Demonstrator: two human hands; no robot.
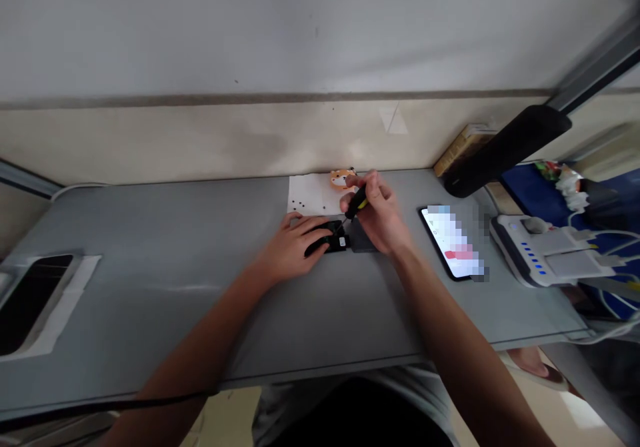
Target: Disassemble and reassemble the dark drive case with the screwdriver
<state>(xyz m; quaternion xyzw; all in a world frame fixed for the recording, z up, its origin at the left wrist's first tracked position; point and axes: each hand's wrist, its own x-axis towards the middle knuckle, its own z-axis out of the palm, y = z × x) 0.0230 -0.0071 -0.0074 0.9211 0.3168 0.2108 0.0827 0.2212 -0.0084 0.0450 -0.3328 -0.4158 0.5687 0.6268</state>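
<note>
A small black electronic device [342, 241] with its inside exposed lies flat on the grey desk. My left hand [291, 250] grips it from the left, fingers spread over its top and edge. In my right hand [383, 217] is a black and yellow screwdriver [357, 201], slanting down so that its thin shaft meets the device. Beside the device, partly under my right hand, lies a flat dark panel [362, 239]. Several tiny dark screws [300, 204] rest on a white paper [313, 190] just behind. An orange and white animal-face item [341, 179] sits on that paper.
To the right lies a lit phone [447, 240], then a white power strip [533, 250] with plugs and cables. A black cylinder [510, 150] leans near a book [463, 145]. At far left, a dark-screened device [37, 290] lies on white paper. The wall borders the desk's back.
</note>
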